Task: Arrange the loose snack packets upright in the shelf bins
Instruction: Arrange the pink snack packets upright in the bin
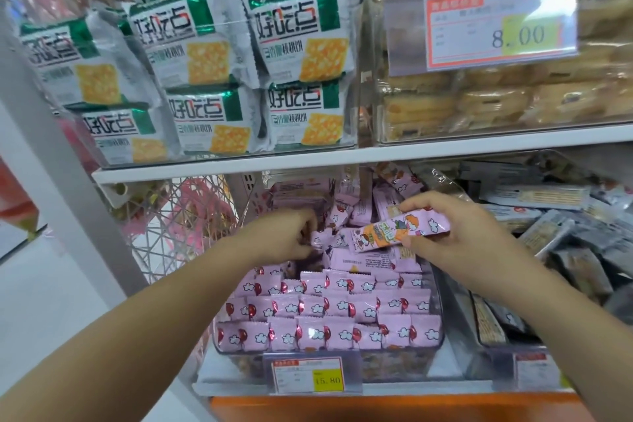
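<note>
A clear plastic bin (442, 336) on the lower shelf holds several pink snack packets (329, 319); the front rows stand upright, while those at the back (349, 212) lie loose and jumbled. My right hand (455, 236) grips a long pink and orange packet (400, 231) held sideways above the bin's middle. Over the bin's left back part, my left hand (284, 236) pinches a small pink packet (320, 238) among the loose ones.
A neighbouring bin on the right holds grey and black packets (565, 240). The upper shelf (308, 161) carries green and white cracker bags (298, 38) and wrapped cakes (479, 103). Price tags (308, 375) hang at the front edge. A wire rack (178, 216) stands left.
</note>
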A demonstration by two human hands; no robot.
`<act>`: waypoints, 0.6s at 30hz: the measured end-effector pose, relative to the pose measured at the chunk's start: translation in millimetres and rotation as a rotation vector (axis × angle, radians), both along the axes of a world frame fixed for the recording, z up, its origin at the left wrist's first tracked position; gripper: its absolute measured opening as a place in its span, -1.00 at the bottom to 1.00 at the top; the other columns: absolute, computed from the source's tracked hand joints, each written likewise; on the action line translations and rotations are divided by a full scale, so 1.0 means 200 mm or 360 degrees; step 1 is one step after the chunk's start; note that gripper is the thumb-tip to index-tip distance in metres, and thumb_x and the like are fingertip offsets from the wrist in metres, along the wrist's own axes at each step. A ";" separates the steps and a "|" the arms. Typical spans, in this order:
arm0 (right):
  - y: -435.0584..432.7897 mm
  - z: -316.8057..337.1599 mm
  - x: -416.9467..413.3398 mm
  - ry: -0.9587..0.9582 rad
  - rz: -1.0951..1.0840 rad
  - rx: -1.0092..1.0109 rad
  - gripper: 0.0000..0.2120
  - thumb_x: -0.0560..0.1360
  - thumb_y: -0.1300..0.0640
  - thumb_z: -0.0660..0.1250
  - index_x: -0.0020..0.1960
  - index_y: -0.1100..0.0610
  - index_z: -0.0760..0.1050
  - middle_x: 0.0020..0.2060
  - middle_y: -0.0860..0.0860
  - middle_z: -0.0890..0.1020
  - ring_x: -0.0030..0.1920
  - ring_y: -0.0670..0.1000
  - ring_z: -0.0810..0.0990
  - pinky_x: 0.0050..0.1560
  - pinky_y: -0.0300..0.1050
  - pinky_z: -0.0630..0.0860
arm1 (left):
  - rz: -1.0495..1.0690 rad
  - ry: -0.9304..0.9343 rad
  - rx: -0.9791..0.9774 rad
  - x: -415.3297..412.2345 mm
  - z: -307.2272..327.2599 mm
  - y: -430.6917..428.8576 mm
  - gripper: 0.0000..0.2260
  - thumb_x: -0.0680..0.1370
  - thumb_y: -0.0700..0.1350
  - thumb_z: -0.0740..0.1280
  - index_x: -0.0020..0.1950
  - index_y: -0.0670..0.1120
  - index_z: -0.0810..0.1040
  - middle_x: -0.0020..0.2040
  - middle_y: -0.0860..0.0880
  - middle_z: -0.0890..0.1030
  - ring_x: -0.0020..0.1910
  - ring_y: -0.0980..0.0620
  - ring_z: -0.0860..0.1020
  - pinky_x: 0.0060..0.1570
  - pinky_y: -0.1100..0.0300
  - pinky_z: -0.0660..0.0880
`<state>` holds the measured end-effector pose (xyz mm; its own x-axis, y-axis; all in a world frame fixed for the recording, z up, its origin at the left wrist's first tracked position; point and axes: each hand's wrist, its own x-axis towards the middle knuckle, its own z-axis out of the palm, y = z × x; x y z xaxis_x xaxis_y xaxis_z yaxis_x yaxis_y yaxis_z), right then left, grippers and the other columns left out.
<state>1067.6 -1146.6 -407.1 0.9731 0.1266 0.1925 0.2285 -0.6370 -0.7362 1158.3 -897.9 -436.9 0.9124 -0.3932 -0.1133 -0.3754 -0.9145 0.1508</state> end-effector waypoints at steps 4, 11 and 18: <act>0.00 0.00 0.00 -0.0005 0.0003 -0.0009 -0.73 0.47 0.12 0.41 0.13 -0.09 0.49 0.06 -0.14 0.50 -0.61 -0.16 0.39 -0.47 -0.44 0.32 | -0.0083 -0.0033 0.0106 -0.03 0.06 0.05 -0.48 0.54 -0.05 0.34 0.45 0.10 0.23 -0.21 0.09 0.47 -0.27 0.15 0.45 -0.31 0.26 0.39; 0.00 -0.01 0.00 -0.0018 -0.0004 -0.0008 -0.73 0.46 0.12 0.42 0.11 -0.11 0.50 0.11 -0.16 0.50 -0.61 -0.16 0.40 -0.43 -0.43 0.34 | -0.0009 -0.0258 0.0177 -0.04 0.10 0.13 -0.55 0.51 0.09 0.36 0.36 0.02 0.39 0.09 -0.03 0.60 -0.02 0.00 0.53 -0.03 0.17 0.49; 0.00 -0.01 0.00 -0.0009 -0.0025 -0.0021 -0.72 0.45 0.09 0.43 0.12 -0.11 0.50 0.01 -0.20 0.53 -0.48 -0.27 0.47 -0.36 -0.47 0.32 | 0.0070 -0.0346 0.0525 -0.03 0.09 0.17 -0.67 0.56 0.15 0.27 0.11 -0.08 0.57 0.08 -0.02 0.59 -0.02 -0.02 0.55 -0.05 0.19 0.47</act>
<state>1068.4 -1146.5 -409.7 0.9739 0.1137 0.1964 0.2225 -0.6502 -0.7265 1152.8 -864.5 -419.9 0.9443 -0.3278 -0.0294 -0.3254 -0.9166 -0.2325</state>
